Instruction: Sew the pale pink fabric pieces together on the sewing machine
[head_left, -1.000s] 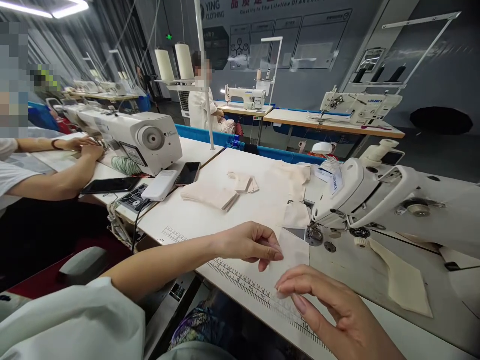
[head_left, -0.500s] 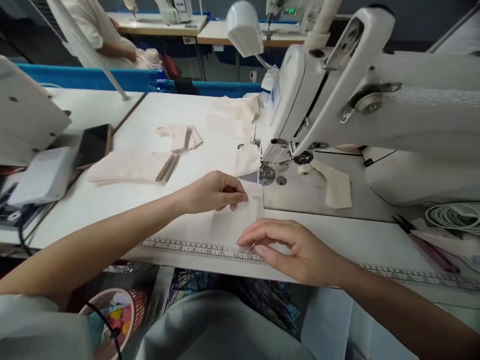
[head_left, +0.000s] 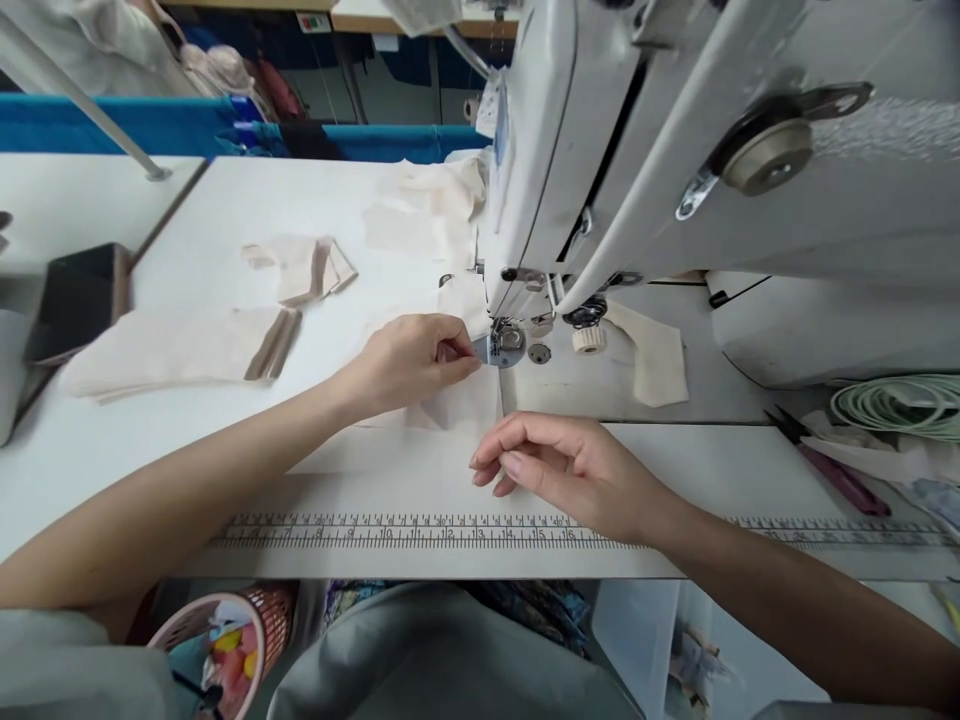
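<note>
Left hand (head_left: 409, 362): fingertips pinched on the far edge of a small pale fabric piece (head_left: 465, 405), beside the presser foot (head_left: 501, 345) of the sewing machine (head_left: 600, 150). Right hand (head_left: 570, 470): fingers loosely curled, resting on the piece's near edge; whether it grips, cannot tell. Fabric piece: flat on the table (head_left: 187, 460), its far end seemingly at the foot, not visibly under it. Stitching judged not yet begun. Nearby: folded fabric stacks (head_left: 180, 345), printed ruler (head_left: 390, 532), snips (head_left: 825, 465).
</note>
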